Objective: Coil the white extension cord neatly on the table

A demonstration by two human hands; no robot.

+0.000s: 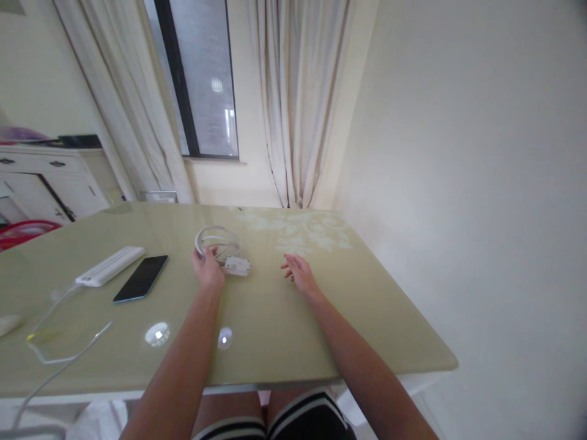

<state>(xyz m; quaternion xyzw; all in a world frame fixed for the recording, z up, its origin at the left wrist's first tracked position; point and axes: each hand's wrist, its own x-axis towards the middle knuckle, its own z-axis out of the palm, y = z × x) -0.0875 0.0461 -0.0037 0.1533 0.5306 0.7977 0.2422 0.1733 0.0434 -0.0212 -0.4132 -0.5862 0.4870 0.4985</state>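
My left hand [210, 269] is closed round one side of a coiled white cable [220, 232], over the middle of the glossy table. A flat white block [237, 265] with small dark marks sits at the coil's near end, just right of my left fingers. What kind of block it is, I cannot make out. My right hand [299, 275] hovers over or rests lightly on the tabletop to the right. Its fingers are loosely bent and apart, with nothing in them.
A black-screened phone [141, 279] and a long white power strip [110, 266] lie left on the table [275, 330]. The strip's cord [50, 362] runs over the front edge. A wall [481, 183] borders the right side; curtains [298, 98] hang behind.
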